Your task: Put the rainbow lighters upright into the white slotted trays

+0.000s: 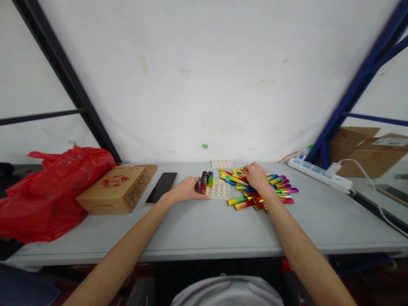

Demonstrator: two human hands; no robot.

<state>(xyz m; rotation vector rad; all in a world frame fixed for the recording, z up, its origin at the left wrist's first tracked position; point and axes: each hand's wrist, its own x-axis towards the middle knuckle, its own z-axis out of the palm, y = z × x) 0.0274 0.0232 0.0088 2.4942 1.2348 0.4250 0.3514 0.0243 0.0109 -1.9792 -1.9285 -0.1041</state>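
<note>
My left hand (188,189) curves around the left edge of a white moulded tray (223,191) with rows of holes, its thumb at the near corner. Several shiny lighter-like sticks (210,179) with dark tops stand upright at the tray's left side, close to my fingers. My right hand (255,175) reaches over a loose pile of metallic rainbow-coloured lighters (245,204). Its fingers are pinched at the far side of the pile, on what looks like a yellow lighter, mostly hidden by the hand.
A second white tray (222,163) lies by the wall. To the left are a dark phone (162,188), a cardboard box (114,189) and a red plastic bag (54,195). On the right lie a white power strip (321,174) with a cable and, beyond the blue frame, cardboard boxes (372,155).
</note>
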